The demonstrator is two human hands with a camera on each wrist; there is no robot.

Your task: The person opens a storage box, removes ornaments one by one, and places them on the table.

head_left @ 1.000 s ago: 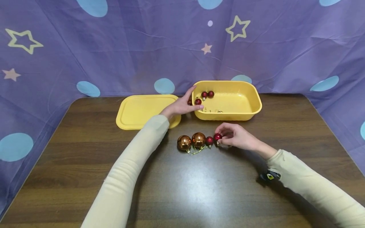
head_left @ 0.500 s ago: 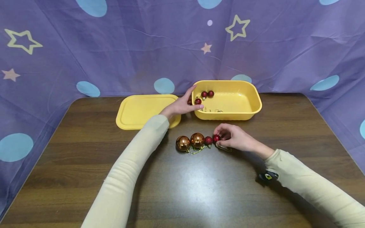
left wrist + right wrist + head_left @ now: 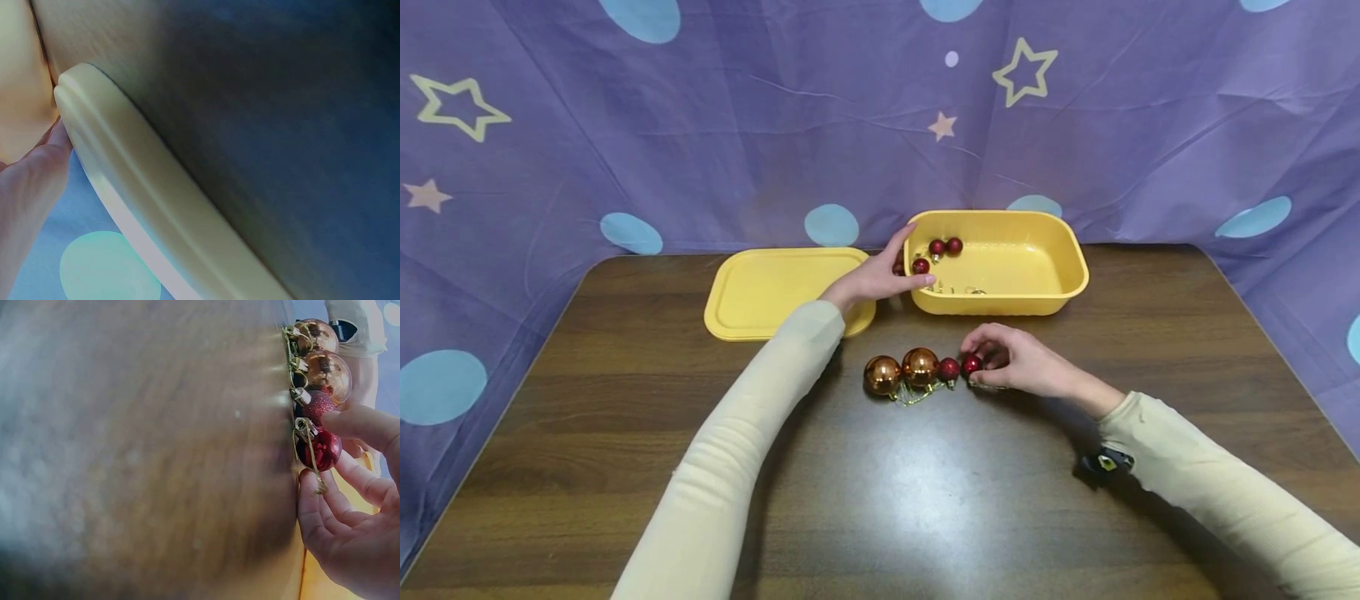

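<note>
Red glitter marks the small bauble point(image 3: 972, 363) that my right hand point(image 3: 1018, 364) pinches between thumb and fingertips point(image 3: 350, 425); it rests on the dark wooden tabletop point(image 3: 880, 483) at the right end of a row. Just left of it lies a second red bauble point(image 3: 949, 369), then two larger copper baubles point(image 3: 902, 371), all four side by side and touching or nearly so, with gold hanging loops point(image 3: 297, 369) trailing on the near side. My left hand point(image 3: 876, 275) rests at the left end of the yellow tub point(image 3: 1060, 242), fingers extended, thumb up against the rim and fingertips along the outer wall; this grip is apart and holds nothing. Inside the tub, near its left end, lie three more small red baubles point(image 3: 936, 252). The matching yellow lid point(image 3: 775, 292) lies flat on the tabletop just left of the tub, partly under my left wrist. A purple cloth point(image 3: 700, 125) printed with stars and pale blue dots hangs behind the tabletop.
</note>
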